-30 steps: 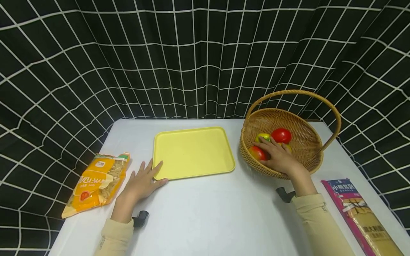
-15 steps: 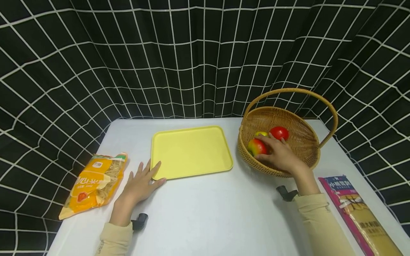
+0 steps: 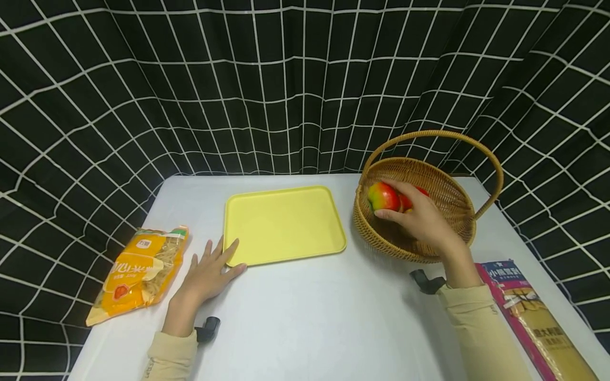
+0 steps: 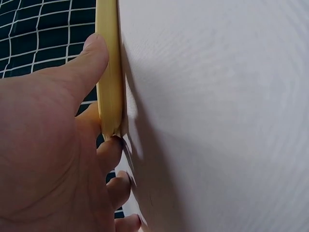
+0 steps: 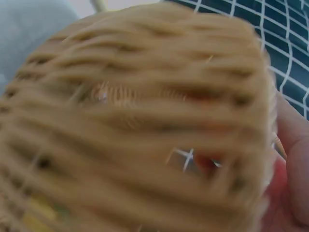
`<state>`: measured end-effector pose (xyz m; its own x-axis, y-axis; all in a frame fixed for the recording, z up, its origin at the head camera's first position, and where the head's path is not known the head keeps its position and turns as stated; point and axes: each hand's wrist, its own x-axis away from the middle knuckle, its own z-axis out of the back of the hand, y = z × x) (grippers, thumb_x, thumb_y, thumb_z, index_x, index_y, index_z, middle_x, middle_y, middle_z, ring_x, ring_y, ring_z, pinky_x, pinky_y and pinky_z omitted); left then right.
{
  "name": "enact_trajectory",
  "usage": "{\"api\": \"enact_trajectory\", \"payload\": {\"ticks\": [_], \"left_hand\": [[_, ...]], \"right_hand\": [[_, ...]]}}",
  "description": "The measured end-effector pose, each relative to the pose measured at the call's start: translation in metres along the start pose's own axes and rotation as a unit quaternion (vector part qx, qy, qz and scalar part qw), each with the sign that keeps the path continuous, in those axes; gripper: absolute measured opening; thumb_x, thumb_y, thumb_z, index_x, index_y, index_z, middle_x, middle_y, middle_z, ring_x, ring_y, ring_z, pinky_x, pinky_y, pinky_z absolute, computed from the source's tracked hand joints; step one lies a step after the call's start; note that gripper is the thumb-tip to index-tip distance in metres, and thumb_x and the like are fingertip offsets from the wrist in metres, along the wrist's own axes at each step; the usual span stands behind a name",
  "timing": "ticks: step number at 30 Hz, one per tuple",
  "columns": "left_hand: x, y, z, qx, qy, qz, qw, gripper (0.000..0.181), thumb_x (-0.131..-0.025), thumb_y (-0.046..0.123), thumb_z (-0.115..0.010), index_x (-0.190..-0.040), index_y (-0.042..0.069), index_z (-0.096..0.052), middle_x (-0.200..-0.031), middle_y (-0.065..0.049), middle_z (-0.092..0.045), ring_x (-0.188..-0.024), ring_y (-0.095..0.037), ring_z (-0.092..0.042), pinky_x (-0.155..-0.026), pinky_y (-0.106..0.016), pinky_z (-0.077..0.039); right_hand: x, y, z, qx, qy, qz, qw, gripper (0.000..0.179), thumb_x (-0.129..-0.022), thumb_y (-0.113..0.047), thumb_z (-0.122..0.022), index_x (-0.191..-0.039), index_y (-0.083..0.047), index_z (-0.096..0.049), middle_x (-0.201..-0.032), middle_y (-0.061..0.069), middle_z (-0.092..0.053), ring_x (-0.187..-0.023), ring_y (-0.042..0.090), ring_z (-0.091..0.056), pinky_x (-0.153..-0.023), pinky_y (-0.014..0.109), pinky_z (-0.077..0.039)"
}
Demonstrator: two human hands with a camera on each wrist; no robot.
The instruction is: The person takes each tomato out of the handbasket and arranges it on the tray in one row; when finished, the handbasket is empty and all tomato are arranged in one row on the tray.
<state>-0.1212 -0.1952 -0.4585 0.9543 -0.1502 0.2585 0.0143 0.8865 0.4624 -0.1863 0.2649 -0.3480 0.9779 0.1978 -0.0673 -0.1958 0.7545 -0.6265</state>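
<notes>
My right hand (image 3: 421,217) grips a red and yellow-green apple (image 3: 383,197) between thumb and fingers, over the left side of the wicker basket (image 3: 452,211). Another red fruit (image 3: 405,202) shows partly behind that hand, inside the basket. The basket's woven wall (image 5: 145,121) fills most of the right wrist view, blurred, with part of the right hand (image 5: 294,154) at the right edge. My left hand (image 3: 206,278) lies with fingers spread at the near left corner of the yellow tray (image 3: 286,226). In the left wrist view, its thumb (image 4: 91,55) rests against the tray's rim (image 4: 110,82).
An orange bag of dried food (image 3: 138,272) lies on the left of the white table (image 3: 305,323). A long pack of noodles (image 3: 538,323) lies at the right. The basket's tall arched handle (image 3: 436,133) rises above its opening. A black gridded curtain (image 3: 305,90) surrounds the back and sides.
The right hand has taken hold of the apple and raised it from the basket's bottom toward the back. The left hand stays by the tray. The whole view shifted slightly.
</notes>
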Motion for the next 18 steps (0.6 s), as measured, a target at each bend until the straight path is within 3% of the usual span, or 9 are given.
{"api": "enact_trajectory", "payload": {"ticks": [8,14,18], "left_hand": [[0.000,-0.003,0.000,0.007,0.000,0.005,1.0000,0.080,-0.107,0.060,-0.051,-0.170,0.018,-0.024,-0.177,-0.023,-0.004,-0.162,-0.053,0.006,-0.125,-0.078,0.007],[0.001,-0.003,-0.001,0.008,-0.005,0.010,0.9999,0.078,-0.108,0.057,-0.051,-0.170,0.019,-0.023,-0.177,-0.022,-0.004,-0.163,-0.052,0.007,-0.126,-0.076,0.008],[0.002,-0.003,-0.002,0.008,-0.008,0.007,0.9999,0.075,-0.109,0.055,-0.049,-0.170,0.020,-0.024,-0.177,-0.022,-0.004,-0.163,-0.052,0.006,-0.126,-0.076,0.008]], "right_hand": [[-0.017,-0.033,-0.016,-0.070,0.030,0.041,0.9963,0.074,-0.096,-0.034,-0.081,-0.161,-0.027,-0.046,-0.158,0.011,-0.049,-0.139,0.036,-0.052,-0.115,0.066,-0.047],[-0.035,-0.063,-0.042,-0.123,0.032,0.064,0.9898,0.073,-0.095,-0.033,-0.082,-0.160,-0.032,-0.048,-0.152,0.005,-0.051,-0.140,0.030,-0.052,-0.118,0.058,-0.048],[-0.049,-0.081,-0.064,-0.156,0.035,0.083,0.9837,0.073,-0.095,-0.029,-0.083,-0.160,-0.026,-0.049,-0.151,0.008,-0.051,-0.140,0.030,-0.053,-0.122,0.055,-0.044]]}}
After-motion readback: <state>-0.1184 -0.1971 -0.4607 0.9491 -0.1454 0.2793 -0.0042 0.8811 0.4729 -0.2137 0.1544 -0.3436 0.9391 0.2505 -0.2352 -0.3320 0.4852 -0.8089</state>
